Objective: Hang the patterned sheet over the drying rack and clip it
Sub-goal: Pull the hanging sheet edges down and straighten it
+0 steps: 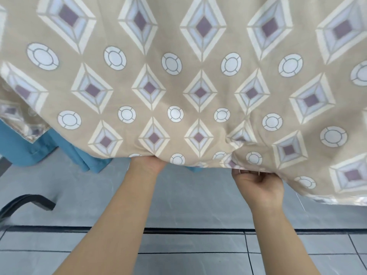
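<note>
The patterned sheet (178, 80), beige with cream diamonds and white circles, hangs spread across the whole upper view. My left hand (148, 162) reaches under its lower edge near the middle, and its fingers are hidden behind the cloth. My right hand (258, 184) pinches the lower hem further right, fingers curled round a bunched fold of the fabric. The drying rack is hidden behind the sheet, and no clip shows.
A blue cloth (65, 147) hangs behind the sheet at the lower left. A dark curved bar (27, 203) stands at the left edge above the grey floor (188, 205). Grey tiles with dark seams run along the bottom.
</note>
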`<state>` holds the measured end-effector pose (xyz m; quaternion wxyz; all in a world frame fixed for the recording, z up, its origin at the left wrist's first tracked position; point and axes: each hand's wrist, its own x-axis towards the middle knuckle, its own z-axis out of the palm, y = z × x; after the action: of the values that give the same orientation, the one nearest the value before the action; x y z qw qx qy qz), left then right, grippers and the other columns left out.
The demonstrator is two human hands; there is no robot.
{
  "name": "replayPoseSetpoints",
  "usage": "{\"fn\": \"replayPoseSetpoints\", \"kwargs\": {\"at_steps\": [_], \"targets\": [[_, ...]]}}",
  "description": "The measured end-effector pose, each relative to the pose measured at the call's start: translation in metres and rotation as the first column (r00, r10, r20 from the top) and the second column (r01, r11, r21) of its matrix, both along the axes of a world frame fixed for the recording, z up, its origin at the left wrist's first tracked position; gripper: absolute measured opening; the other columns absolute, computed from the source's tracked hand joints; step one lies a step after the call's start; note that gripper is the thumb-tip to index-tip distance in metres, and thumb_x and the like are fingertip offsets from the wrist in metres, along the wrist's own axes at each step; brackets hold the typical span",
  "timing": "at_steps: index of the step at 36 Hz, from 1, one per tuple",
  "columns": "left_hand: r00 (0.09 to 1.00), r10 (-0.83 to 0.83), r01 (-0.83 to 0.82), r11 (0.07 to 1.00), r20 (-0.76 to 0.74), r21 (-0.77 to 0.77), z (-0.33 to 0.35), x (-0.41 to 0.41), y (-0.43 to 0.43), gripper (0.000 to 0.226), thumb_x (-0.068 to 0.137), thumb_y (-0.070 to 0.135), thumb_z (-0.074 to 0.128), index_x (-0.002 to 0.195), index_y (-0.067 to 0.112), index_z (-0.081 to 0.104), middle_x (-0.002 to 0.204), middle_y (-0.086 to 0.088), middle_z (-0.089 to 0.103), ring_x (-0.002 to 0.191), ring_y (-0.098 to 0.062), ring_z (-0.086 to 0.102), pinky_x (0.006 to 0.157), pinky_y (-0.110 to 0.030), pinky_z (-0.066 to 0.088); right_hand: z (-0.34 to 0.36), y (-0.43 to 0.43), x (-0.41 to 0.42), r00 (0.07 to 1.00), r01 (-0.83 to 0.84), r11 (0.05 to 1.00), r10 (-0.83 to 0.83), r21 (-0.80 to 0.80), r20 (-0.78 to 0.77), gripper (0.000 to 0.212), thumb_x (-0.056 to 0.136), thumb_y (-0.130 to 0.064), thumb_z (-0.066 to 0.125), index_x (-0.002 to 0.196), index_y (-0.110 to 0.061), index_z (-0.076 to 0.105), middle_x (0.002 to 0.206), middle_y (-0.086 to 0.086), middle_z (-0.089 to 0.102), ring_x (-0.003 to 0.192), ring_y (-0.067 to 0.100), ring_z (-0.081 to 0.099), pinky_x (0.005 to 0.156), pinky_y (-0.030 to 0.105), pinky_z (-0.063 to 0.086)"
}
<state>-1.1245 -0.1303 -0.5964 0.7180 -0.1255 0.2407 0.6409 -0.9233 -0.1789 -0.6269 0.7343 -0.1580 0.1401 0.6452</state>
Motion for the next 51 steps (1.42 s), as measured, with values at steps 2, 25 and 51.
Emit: {"fn": "replayPoseSetpoints", "kwargs": {"at_steps": [2, 25, 51], "targets": [[0.997, -0.034, 0.037, 0.999, -0.070, 0.038, -0.003, -0.002, -0.003, 0.036, 0.097, 0.029, 0.028, 0.092, 0.008, 0.056, 0.131, -0.008, 0.052, 0.125, -0.027, 0.044, 0.099, -0.041, 0.035, 0.008, -0.007, -0.002, 0.993, 0.040, 0.998, -0.036, -0.038, 0.112, 0.027, 0.083, -0.016, 0.049, 0.104, -0.022, 0.065, 0.101, -0.005, 0.071, 0.099, 0.015, 0.066, 0.091, 0.031, 0.048], [0.927, 0.033, 0.000, 0.996, -0.373, 0.089, -0.036, -0.026, -0.107, 0.025, 0.094, 0.005, 0.042, 0.104, 0.022, 0.057, 0.092, 0.007, 0.073, 0.081, -0.010, 0.071, 0.082, -0.030, 0.055, -0.022, -0.089, -0.007, 0.979, -0.018, 0.991, 0.046, -0.136, 0.201, 0.046, 0.046, -0.005, 0.086, 0.085, -0.014, 0.062, 0.076, -0.002, 0.069, 0.085, 0.014, 0.065, 0.080, 0.030, 0.049], [0.795, -0.015, 0.027, 1.000, -0.607, 0.010, 0.024, -0.032, -0.118, 0.040, 0.086, 0.050, 0.054, 0.121, 0.033, 0.054, 0.122, 0.010, 0.051, 0.106, -0.004, 0.049, 0.100, -0.033, 0.033, 0.043, -0.120, 0.001, 0.814, 0.052, 0.996, 0.001, -0.075, 0.582, 0.023, 0.093, -0.045, 0.045, 0.091, -0.027, 0.060, 0.090, -0.011, 0.059, 0.086, 0.008, 0.050, 0.075, 0.021, 0.037]]}}
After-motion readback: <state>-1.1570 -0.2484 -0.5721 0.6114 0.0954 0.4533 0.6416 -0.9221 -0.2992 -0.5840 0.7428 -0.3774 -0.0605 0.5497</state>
